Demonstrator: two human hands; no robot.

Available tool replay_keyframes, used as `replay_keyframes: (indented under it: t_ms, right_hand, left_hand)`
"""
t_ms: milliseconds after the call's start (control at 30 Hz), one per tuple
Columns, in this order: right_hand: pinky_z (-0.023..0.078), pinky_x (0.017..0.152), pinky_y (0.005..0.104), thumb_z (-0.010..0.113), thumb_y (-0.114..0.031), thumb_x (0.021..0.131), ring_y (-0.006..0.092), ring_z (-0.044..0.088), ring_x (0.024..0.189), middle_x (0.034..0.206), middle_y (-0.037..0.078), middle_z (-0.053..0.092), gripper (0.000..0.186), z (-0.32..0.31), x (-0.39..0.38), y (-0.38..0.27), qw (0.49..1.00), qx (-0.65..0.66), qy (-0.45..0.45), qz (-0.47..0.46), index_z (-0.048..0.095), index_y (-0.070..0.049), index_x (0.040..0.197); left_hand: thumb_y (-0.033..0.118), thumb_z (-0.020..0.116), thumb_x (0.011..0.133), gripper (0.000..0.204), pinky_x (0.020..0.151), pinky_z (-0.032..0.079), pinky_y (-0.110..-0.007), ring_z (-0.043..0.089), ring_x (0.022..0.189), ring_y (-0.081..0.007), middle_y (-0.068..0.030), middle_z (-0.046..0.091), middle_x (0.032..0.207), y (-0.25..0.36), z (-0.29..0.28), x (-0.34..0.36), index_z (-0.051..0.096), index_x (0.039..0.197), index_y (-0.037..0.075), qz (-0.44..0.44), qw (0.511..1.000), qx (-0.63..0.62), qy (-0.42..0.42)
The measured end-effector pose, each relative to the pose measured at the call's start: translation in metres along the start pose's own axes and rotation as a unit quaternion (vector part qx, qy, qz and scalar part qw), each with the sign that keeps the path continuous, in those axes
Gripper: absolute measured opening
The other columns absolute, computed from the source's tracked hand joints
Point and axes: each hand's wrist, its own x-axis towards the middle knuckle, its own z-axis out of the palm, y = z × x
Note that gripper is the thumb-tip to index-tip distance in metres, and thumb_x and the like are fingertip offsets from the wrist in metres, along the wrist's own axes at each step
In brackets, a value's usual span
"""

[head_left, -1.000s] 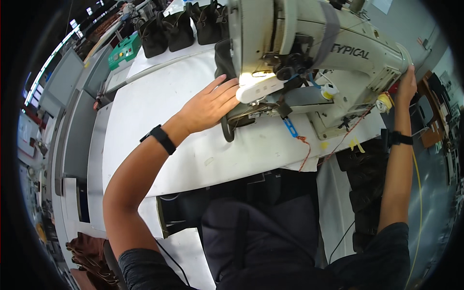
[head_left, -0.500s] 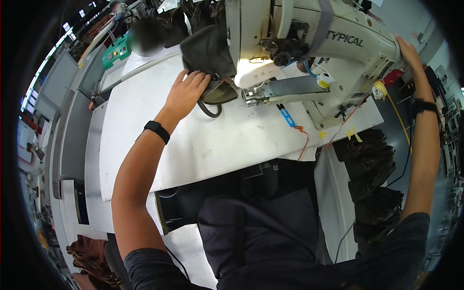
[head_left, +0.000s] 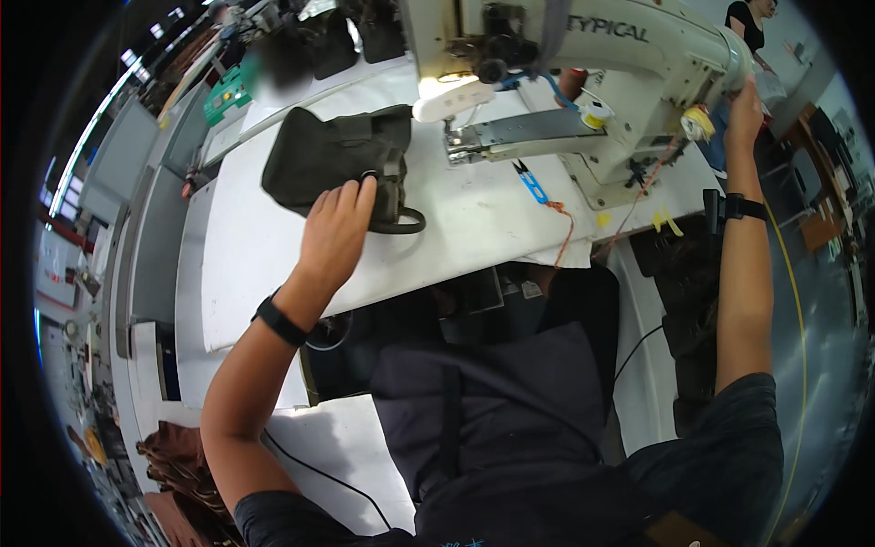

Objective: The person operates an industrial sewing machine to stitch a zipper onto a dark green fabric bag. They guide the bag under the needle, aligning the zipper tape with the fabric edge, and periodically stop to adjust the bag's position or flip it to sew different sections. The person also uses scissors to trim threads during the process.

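Observation:
A dark olive bag (head_left: 319,150) lies on its side on the white table, left of the sewing machine (head_left: 583,146) and apart from its narrow arm. My left hand (head_left: 335,228) grips the bag's near edge beside the short loop handle, with the fingers over the fabric and the thumb hidden. At the machine's right end, my right hand (head_left: 745,114) is on the handwheel (head_left: 732,59); its fingertips are partly hidden. Blue thread snips (head_left: 530,184) on an orange cord lie just in front of the machine's arm.
Several dark bags (head_left: 342,41) stand at the far side. Dark bags also hang below the table's right side, and brown pieces (head_left: 182,465) lie at the lower left. A thread cone (head_left: 572,84) stands behind the machine arm. Another person (head_left: 749,27) is at the far right.
My left hand has drawn the bag leftward and nearer, out from beside the machine's needle area. My right hand stays at the handwheel. The whole view has shifted slightly.

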Motion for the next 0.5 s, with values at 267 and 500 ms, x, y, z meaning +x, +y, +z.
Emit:
replay_keyframes:
  t_ms: [267,500]
  right_hand:
    - [0.056,0.082,0.0354,0.062,-0.01,0.101,0.0235,0.07,0.083,0.095,0.011,0.071,0.017,-0.024,-0.281,-0.081,0.897,-0.104,-0.394,-0.17,0.072,-0.001,0.112]
    - [0.056,0.089,0.0454,0.07,-0.014,0.091,0.0357,0.069,0.102,0.106,0.016,0.073,0.026,0.076,-0.352,0.003,0.811,-0.251,-0.433,-0.301,0.072,-0.001,0.114]
  left_hand:
    - [0.0,0.066,0.083,0.05,0.091,0.047,-0.037,0.064,0.109,-0.0221,-0.0027,0.068,0.134,0.02,-0.01,-0.017,0.07,0.132,0.007,0.068,0.996,-0.037,0.054]
    - [0.004,0.064,0.083,0.049,0.088,0.045,-0.037,0.061,0.103,-0.0215,-0.0039,0.068,0.124,0.051,-0.01,-0.008,0.068,0.132,0.006,0.05,0.996,-0.076,0.023]
